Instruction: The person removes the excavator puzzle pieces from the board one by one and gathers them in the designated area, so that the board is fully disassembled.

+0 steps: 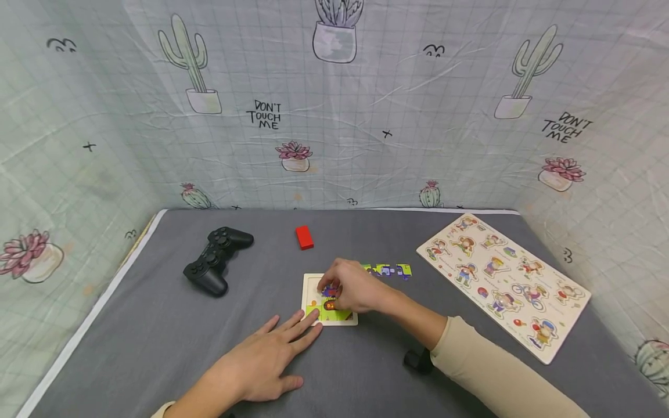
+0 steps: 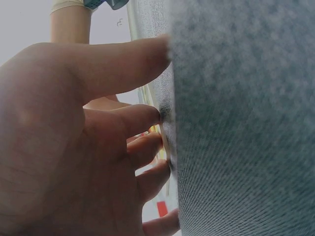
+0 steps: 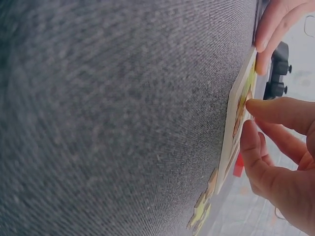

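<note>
A small square jigsaw puzzle board (image 1: 311, 282) with a pale wooden rim lies flat on the grey table. Yellow-green pieces (image 1: 330, 316) fill its near side. My right hand (image 1: 358, 287) reaches over it from the right, thumb and fingertips pinching a dark blue and purple puzzle piece (image 1: 330, 292) at the board's middle. In the right wrist view, the right hand's fingertips (image 3: 248, 104) are right at the board's surface. My left hand (image 1: 266, 357) lies spread on the table, its fingertips resting on the board's near left corner. The palm hides much of the board in the left wrist view.
Several loose puzzle pieces (image 1: 387, 270) lie in a row just beyond the right hand. Further right is a large wooden puzzle board (image 1: 486, 290) with cartoon figures. A black game controller (image 1: 216, 261) sits at the left, and a red block (image 1: 304, 238) lies behind the small board.
</note>
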Tool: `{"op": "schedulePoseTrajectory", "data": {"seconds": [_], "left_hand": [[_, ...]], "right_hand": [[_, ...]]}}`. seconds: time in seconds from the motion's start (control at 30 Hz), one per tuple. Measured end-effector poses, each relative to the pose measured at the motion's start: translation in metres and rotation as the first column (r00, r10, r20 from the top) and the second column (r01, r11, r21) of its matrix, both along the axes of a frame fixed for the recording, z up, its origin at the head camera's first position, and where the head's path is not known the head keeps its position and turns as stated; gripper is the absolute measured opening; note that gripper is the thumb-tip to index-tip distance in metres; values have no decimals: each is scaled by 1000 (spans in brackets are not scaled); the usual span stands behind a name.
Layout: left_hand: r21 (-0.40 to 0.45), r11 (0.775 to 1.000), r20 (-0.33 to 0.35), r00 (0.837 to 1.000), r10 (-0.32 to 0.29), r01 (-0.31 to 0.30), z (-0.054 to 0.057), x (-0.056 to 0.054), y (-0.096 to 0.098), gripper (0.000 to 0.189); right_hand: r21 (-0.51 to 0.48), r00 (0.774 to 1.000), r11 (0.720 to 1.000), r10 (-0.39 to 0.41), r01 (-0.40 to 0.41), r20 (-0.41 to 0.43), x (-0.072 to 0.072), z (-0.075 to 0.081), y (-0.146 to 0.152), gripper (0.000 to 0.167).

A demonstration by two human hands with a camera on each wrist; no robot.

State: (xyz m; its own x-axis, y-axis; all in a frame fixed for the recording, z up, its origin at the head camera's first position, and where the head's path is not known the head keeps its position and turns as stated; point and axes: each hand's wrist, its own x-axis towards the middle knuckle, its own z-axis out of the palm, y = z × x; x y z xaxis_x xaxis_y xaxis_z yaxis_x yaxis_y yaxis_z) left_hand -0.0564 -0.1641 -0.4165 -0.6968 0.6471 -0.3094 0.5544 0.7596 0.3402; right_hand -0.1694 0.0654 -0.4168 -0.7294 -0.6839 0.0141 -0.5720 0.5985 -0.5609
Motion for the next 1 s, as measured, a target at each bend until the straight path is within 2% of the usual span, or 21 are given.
{"op": "schedulePoseTrajectory", "data": {"seconds": [0.33, 0.83, 1.0], "left_hand": [[-13, 1000, 2, 1000, 2, -2, 0, -1, 1, 86], [-13, 1000, -5, 1000, 2, -2, 0, -1, 1, 86], [-18, 1000, -2, 1000, 4, -4, 0, -1, 1, 85]], "right_hand": [[10, 999, 1000, -28, 29, -41, 1, -1, -2, 31], [-4, 992, 996, -88, 89, 89, 1, 4, 2, 30], [-30, 992, 996, -85, 88, 98, -1, 4, 7, 30]]}}
